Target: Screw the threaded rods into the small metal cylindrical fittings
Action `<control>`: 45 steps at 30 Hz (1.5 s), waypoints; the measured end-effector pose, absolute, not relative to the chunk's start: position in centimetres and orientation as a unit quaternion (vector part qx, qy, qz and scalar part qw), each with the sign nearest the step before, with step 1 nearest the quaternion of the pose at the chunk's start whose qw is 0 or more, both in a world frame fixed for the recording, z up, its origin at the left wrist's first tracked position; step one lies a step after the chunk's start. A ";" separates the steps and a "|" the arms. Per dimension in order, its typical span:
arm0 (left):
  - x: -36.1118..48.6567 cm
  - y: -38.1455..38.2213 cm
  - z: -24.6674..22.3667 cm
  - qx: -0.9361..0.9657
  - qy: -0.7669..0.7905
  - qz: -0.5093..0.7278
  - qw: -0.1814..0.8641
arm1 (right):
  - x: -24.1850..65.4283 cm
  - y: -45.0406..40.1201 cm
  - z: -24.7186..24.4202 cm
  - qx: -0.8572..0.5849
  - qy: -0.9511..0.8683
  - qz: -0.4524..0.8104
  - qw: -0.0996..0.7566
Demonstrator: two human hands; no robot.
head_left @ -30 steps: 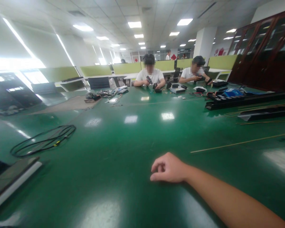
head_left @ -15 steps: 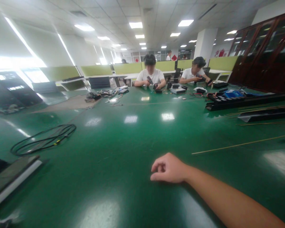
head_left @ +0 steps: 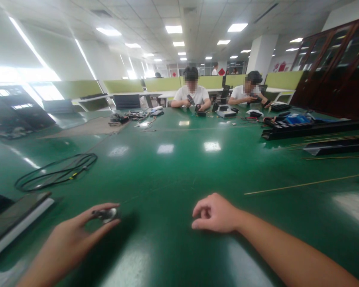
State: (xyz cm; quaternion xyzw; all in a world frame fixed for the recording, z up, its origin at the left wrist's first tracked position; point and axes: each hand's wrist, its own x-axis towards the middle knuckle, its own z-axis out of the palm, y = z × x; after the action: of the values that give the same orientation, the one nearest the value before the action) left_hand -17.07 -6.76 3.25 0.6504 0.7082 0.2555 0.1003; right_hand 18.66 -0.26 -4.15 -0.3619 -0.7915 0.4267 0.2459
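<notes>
My left hand (head_left: 68, 239) holds a small silvery metal piece with a rounded end (head_left: 108, 215) between thumb and fingers, above the green tabletop (head_left: 155, 179). A darker, narrower part of the piece points back toward the palm; its exact kind is unclear. To the right, my right hand (head_left: 214, 213) rests loosely curled on the table, its thumb a little apart from the bent index finger. Nothing shows in that hand. A thin brass-coloured rod (head_left: 287, 187) lies beyond it, to the right.
A looped black cable (head_left: 56, 175) lies at left, behind a flat dark device with a pale edge (head_left: 20, 223). Black metal channels (head_left: 338, 145) and thin rods occupy the right. Across the table, two people (head_left: 191, 95) handle tools among scattered parts.
My left hand has come in from the lower left corner with the metal piece. My right hand keeps its pose. The view has shifted slightly.
</notes>
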 end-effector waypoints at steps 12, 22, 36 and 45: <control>0.6 0.1 -2.4 0.685 0.425 0.396 0.440 | 19.0 0.3 -4.2 -0.423 -0.714 0.416 0.372; -0.6 0.2 -2.5 0.692 0.426 0.375 0.447 | 18.6 -0.1 -4.2 -0.411 -0.729 0.440 0.325; -0.3 0.3 -3.2 0.645 0.427 0.378 0.508 | 18.8 -0.4 -4.1 -0.401 -0.732 0.449 0.317; -0.1 0.3 -3.6 0.615 0.424 0.421 0.514 | 18.8 0.0 -3.8 -0.432 -0.678 0.459 0.377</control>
State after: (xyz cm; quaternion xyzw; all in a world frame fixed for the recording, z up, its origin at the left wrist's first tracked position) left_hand -0.12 0.32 -3.62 0.6153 0.4243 0.4207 0.5142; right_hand 18.75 -0.05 -3.84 -0.4316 -0.6785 0.4594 0.3773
